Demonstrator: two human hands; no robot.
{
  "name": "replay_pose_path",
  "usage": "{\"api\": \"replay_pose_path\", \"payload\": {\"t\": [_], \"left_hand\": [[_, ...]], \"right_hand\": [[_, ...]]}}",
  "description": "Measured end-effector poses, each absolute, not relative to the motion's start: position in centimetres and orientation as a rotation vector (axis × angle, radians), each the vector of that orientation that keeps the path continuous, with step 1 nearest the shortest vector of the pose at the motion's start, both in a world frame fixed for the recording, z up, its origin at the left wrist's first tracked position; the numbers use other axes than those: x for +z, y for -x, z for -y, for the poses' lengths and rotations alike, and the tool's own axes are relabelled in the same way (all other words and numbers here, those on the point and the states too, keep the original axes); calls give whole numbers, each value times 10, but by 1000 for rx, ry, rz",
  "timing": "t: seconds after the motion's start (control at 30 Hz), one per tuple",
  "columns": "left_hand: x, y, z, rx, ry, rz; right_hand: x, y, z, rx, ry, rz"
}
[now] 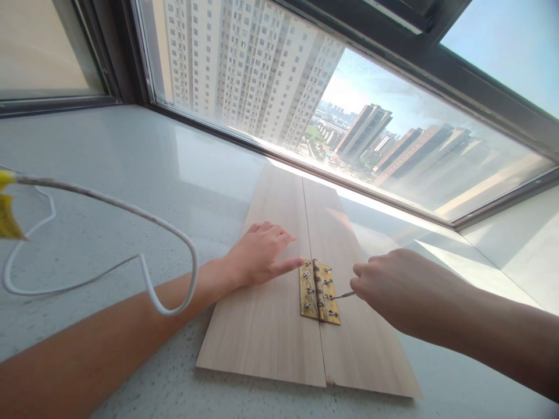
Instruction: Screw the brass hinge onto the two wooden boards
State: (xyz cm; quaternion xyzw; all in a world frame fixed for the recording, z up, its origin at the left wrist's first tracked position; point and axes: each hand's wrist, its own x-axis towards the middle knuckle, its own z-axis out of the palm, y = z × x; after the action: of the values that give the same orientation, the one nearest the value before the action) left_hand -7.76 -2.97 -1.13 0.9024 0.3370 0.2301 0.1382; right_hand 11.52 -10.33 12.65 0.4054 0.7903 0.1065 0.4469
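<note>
Two pale wooden boards lie side by side, the left board (262, 337) and the right board (371, 355), with a thin seam between them. A worn brass butt hinge (320, 291) spans the seam, with several screws standing in its holes. My left hand (266, 253) rests on the left board, fingers stretched out, its thumb touching the hinge's upper left edge. Closed around a screwdriver (345, 295), my right hand (388, 285) is to the right of the hinge. The thin metal shaft reaches a screw in the right leaf; the handle is hidden in the fist.
The boards lie on a speckled white sill (209, 186) beneath a dark-framed window (279, 148). A white cable (131, 209) with a yellow tag (9, 215) loops over the left side, in front of my left forearm. Tall buildings show outside.
</note>
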Motion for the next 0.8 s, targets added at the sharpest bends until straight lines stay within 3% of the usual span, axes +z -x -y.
{"api": "replay_pose_path", "payload": {"t": [0.8], "left_hand": [[-10, 75, 32, 692, -2607, -884]], "right_hand": [[113, -110, 97, 249, -959, -1992]]}}
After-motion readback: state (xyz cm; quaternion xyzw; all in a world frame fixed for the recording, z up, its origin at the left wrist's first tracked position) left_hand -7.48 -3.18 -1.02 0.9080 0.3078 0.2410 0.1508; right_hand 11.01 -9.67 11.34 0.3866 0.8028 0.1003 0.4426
